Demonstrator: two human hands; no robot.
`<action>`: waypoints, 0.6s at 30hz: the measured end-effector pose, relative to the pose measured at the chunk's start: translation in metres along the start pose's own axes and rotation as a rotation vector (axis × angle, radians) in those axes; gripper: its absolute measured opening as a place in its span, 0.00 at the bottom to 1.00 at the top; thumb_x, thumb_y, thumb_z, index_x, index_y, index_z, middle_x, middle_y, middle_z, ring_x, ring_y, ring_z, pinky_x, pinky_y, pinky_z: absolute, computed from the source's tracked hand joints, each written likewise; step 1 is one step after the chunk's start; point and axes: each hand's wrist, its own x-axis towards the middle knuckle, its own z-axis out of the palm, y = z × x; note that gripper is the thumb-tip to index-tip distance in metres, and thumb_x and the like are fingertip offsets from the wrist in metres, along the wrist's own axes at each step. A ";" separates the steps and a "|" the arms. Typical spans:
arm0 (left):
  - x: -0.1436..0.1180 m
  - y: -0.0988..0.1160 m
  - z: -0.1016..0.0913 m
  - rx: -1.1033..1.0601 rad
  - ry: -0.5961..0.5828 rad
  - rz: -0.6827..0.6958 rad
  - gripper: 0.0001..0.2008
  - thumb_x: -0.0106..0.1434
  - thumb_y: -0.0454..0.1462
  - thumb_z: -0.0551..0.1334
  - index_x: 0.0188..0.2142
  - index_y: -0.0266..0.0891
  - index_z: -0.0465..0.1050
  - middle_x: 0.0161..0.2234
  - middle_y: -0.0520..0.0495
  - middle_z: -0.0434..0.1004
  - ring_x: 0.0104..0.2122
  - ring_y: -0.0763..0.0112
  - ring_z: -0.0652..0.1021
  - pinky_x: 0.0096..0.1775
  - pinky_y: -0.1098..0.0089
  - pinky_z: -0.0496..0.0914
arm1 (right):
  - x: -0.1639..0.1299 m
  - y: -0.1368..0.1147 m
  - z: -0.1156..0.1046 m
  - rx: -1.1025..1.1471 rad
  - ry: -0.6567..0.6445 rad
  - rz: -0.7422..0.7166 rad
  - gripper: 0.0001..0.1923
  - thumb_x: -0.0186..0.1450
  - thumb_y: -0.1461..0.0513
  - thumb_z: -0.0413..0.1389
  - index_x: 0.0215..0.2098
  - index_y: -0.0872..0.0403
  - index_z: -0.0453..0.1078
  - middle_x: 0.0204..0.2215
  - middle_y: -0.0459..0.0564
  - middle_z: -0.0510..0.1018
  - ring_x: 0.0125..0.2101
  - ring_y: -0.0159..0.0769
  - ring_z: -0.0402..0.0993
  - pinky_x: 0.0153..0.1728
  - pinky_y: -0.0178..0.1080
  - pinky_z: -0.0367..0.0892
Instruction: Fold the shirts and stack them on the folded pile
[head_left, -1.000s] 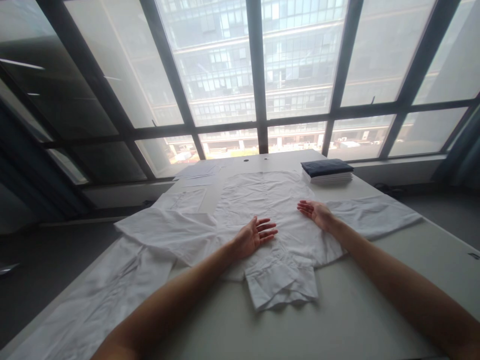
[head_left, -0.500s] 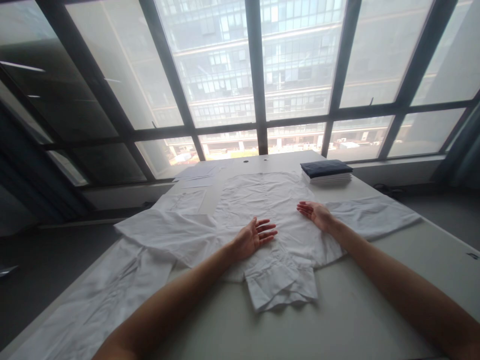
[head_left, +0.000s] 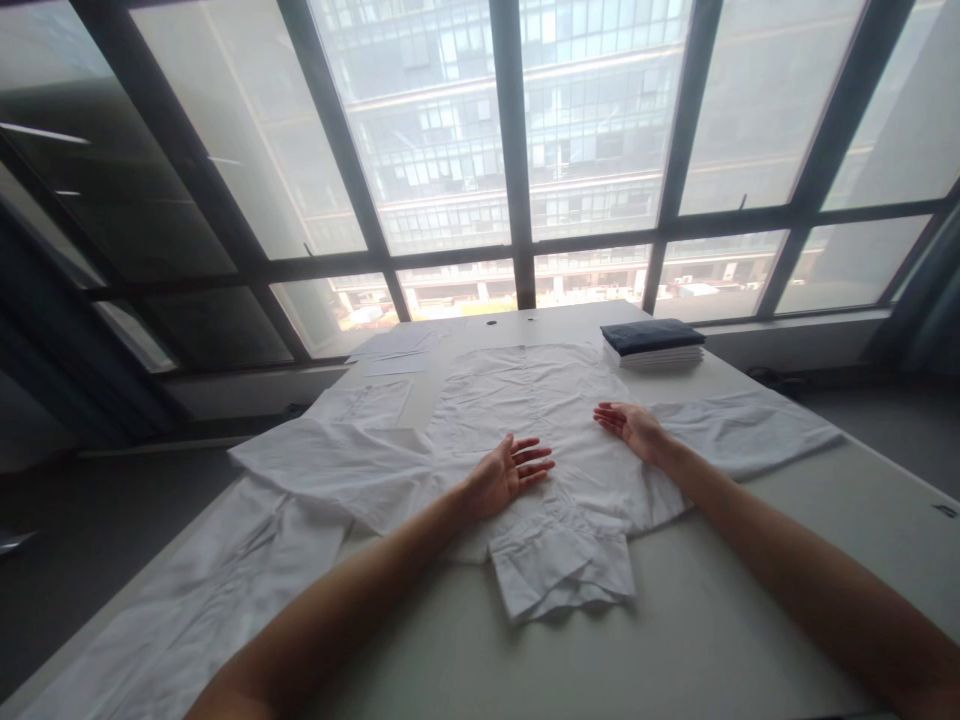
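A wrinkled white shirt (head_left: 517,390) lies spread over the table, its collar end toward me and its sleeves stretched out to the left and right. Over its middle is my left hand (head_left: 506,475), palm turned inward, fingers apart and nothing in them. My right hand (head_left: 631,428) is above the shirt's right side near the sleeve, also holding nothing, its fingers stretched out toward the left. Whether either hand touches the cloth, I cannot tell.
More white cloth (head_left: 187,600) covers the table's left side. Papers (head_left: 397,345) lie at the far left of the white table (head_left: 750,600). A folded stack with a dark blue piece on top (head_left: 651,337) sits at the far right. Tall windows (head_left: 592,120) stand behind.
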 end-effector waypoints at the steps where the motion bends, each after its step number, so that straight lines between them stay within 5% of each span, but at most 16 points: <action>1: 0.000 0.000 0.000 -0.001 -0.001 0.000 0.26 0.77 0.47 0.48 0.63 0.30 0.63 0.60 0.27 0.71 0.53 0.53 0.79 0.56 0.57 0.71 | 0.000 0.000 0.000 -0.005 0.001 -0.001 0.10 0.66 0.72 0.55 0.35 0.54 0.75 0.35 0.55 0.85 0.38 0.39 0.83 0.51 0.43 0.77; 10: 0.001 -0.001 -0.002 -0.006 -0.004 0.000 0.26 0.77 0.48 0.48 0.62 0.30 0.65 0.60 0.27 0.71 0.53 0.52 0.79 0.57 0.56 0.70 | -0.003 0.000 0.001 -0.017 -0.001 -0.017 0.09 0.65 0.70 0.56 0.38 0.52 0.76 0.34 0.52 0.85 0.38 0.39 0.83 0.49 0.46 0.78; 18: 0.002 -0.001 -0.003 -0.016 -0.007 -0.003 0.27 0.77 0.48 0.48 0.63 0.30 0.64 0.61 0.26 0.70 0.54 0.52 0.79 0.57 0.56 0.70 | 0.001 0.000 -0.003 0.056 -0.012 0.010 0.05 0.63 0.71 0.59 0.36 0.58 0.75 0.36 0.60 0.83 0.38 0.40 0.83 0.50 0.42 0.76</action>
